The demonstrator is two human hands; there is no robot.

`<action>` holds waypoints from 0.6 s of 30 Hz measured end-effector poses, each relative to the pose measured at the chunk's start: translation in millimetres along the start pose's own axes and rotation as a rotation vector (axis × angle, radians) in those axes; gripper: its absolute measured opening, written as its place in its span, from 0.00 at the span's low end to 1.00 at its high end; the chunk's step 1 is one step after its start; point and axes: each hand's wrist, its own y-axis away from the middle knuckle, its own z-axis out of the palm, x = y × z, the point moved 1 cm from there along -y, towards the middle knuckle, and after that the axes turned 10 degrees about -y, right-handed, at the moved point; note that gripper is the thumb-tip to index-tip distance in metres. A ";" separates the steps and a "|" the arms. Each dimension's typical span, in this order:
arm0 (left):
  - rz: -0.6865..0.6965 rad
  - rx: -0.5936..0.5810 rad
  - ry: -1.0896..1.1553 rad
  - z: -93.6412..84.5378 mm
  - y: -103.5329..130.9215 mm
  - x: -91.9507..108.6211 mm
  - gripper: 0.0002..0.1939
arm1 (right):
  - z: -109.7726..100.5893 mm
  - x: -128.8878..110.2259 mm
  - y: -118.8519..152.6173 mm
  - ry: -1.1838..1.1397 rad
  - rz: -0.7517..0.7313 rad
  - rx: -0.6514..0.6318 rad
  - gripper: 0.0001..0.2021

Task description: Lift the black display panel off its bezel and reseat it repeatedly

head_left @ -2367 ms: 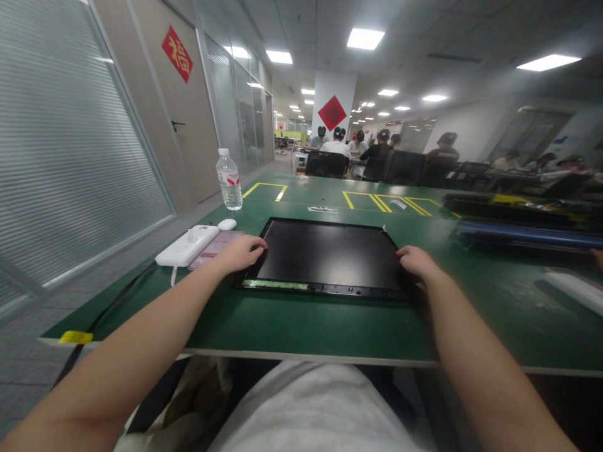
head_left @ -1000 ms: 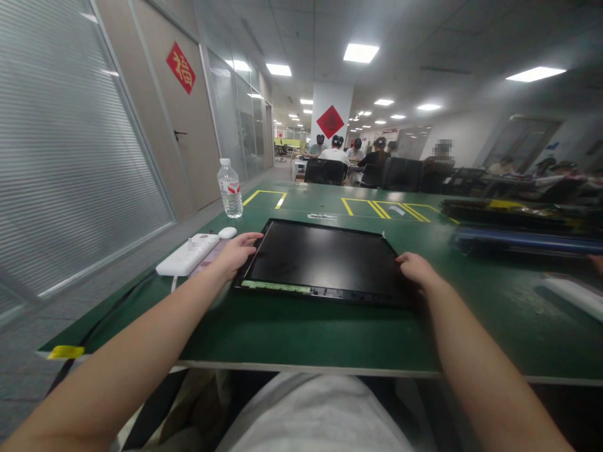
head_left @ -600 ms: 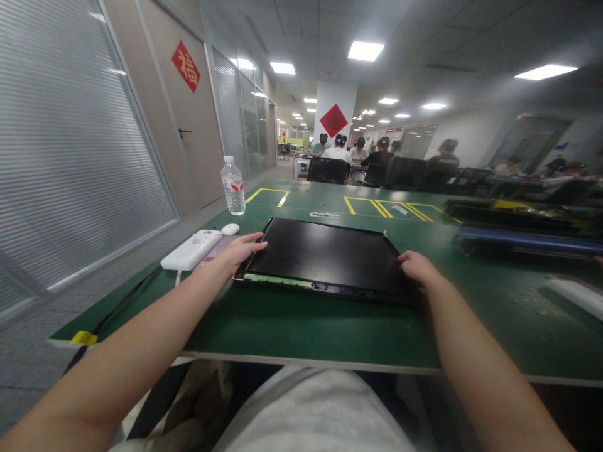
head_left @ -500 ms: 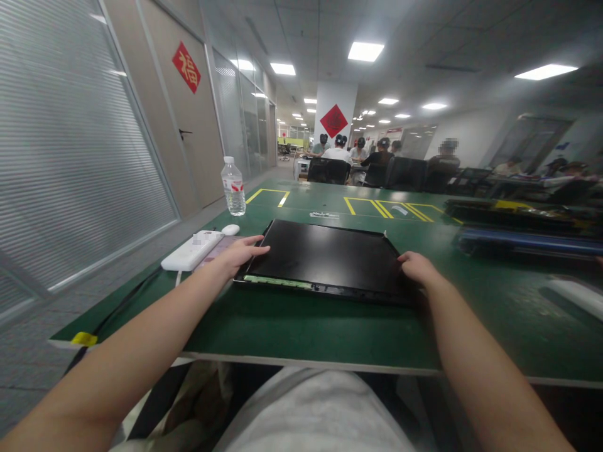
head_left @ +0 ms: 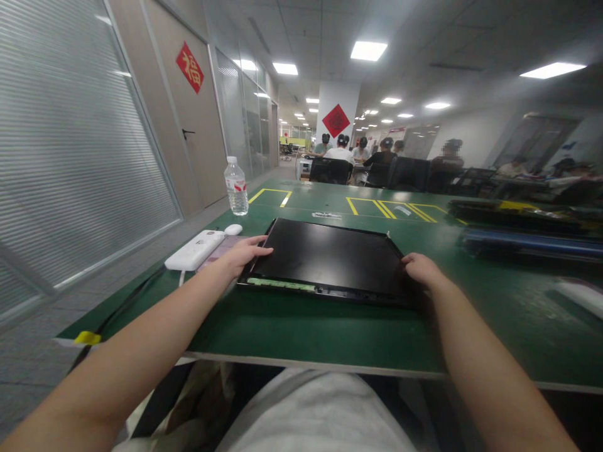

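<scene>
A black laptop-style screen panel (head_left: pixel 330 254) lies face up on the green table (head_left: pixel 306 336), with a green strip (head_left: pixel 281 285) along its near edge at the left. My left hand (head_left: pixel 245 256) grips the panel's left edge, thumb and a finger showing over the rim. At the opposite side, my right hand (head_left: pixel 421 270) is closed on the right edge; its lower fingers are hidden. Next to my left hand lie a white power bank-like box (head_left: pixel 195 250) and a small white rounded object (head_left: pixel 233 230).
A water bottle (head_left: pixel 236 188) stands at the back left. Dark and blue flat parts (head_left: pixel 527 242) are stacked at the right, beside a white object (head_left: pixel 581 295). Yellow tape outlines (head_left: pixel 386 207) mark the table's far side. Several people sit at tables beyond.
The whole view has shifted slightly, so things appear a little further right. Both hands keep their places on the panel's edges.
</scene>
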 end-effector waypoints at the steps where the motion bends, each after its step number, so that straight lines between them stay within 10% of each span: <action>1: 0.013 -0.007 0.021 0.0 0.0 0.2 0.38 | -0.2 -0.4 0.4 -0.003 0.007 -0.001 0.20; 18: 0.117 -0.030 0.106 -0.6 2.6 2.0 0.30 | -2.0 -0.9 3.2 -0.041 0.000 0.014 0.19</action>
